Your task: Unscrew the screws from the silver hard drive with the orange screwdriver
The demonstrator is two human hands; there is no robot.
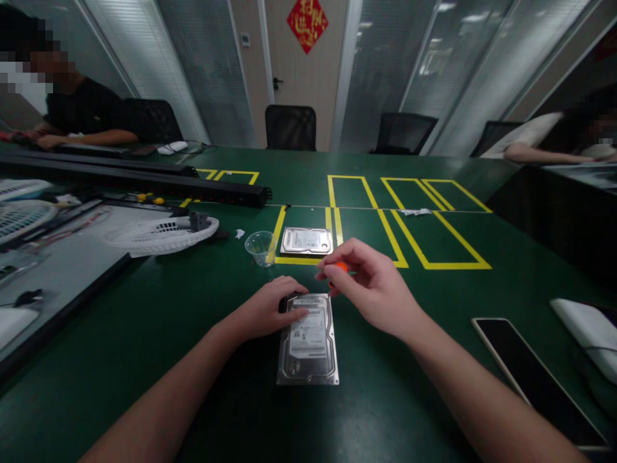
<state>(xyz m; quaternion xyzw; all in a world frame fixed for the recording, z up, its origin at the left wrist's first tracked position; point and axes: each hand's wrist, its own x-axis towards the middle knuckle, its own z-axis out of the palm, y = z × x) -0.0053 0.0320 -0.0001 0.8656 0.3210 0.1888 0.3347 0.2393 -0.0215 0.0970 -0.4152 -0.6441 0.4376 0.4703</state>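
A silver hard drive (pixel 308 360) with a white label lies flat on the green table in front of me. My left hand (pixel 272 308) grips its far left part, thumb across the label and fingers along the far end. In my right hand (pixel 371 280), between thumb and fingers, is a small screwdriver (pixel 341 266) with an orange and black handle. Its lower end is close to the drive's far right corner; whether it touches a screw I cannot make out. Beyond my hands, a second hard drive (pixel 306 241) lies inside a yellow taped rectangle, beside a clear plastic cup (pixel 261 248).
A phone (pixel 535 379) and a white device (pixel 588 334) lie to the right. Rackets (pixel 164 235), a grey panel (pixel 87 263) and long black bars (pixel 144 180) occupy the left. Two people sit across the table, one at each side.
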